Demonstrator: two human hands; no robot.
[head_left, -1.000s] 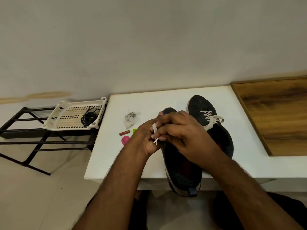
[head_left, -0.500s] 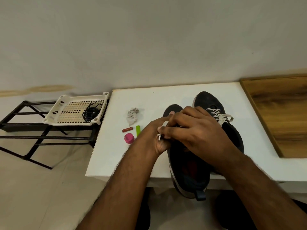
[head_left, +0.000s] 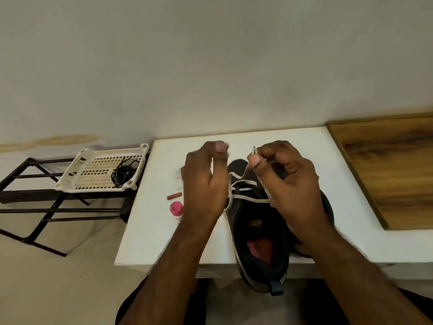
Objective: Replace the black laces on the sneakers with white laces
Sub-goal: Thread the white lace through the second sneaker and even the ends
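Sneaker [head_left: 257, 231] on table [head_left: 328, 165]; basket [head_left: 93, 170] left, on rack [head_left: 35, 207].

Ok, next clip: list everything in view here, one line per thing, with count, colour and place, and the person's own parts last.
table: one, white, centre, against the wall.
sneaker: one plainly seen, black, on the table, heel over the near edge; a second seems hidden behind the right hand.
white lace: one, threaded through the sneaker's front eyelets, both ends pulled up.
black laces: a bundle, in the tray.
tray: one, cream, perforated, on the rack.
rack: one, black metal, left of the table.
small red stick: one, on the table.
pink cap: one, on the table.
wooden board: one, brown, right of the table.
left hand: pinches one lace end.
right hand: pinches the other lace end.
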